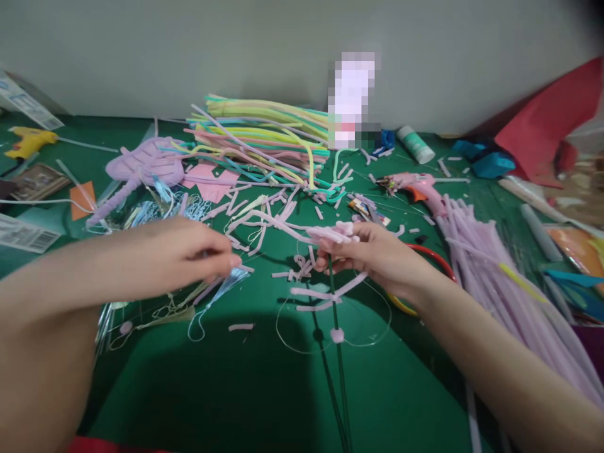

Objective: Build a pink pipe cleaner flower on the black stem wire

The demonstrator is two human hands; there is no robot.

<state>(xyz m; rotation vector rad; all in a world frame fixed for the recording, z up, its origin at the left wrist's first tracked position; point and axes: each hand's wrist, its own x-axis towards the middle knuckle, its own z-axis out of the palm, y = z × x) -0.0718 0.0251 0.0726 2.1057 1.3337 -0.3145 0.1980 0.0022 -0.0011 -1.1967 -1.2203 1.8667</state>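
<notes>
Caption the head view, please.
Right hand grips pink pipe-cleaner bundle on green stem; left hand pinches pale-blue tassel.

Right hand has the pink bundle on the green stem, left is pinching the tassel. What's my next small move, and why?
Probably bring the left hand across to the right hand: its tassel hangs apart from the pink bundle on the green stem, and both grips look closed.

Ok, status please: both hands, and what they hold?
Left hand pinches the blue tassel. Right hand grips the pink chenille bud on its green stem. Cut pink scraps litter the green mat between.
</notes>
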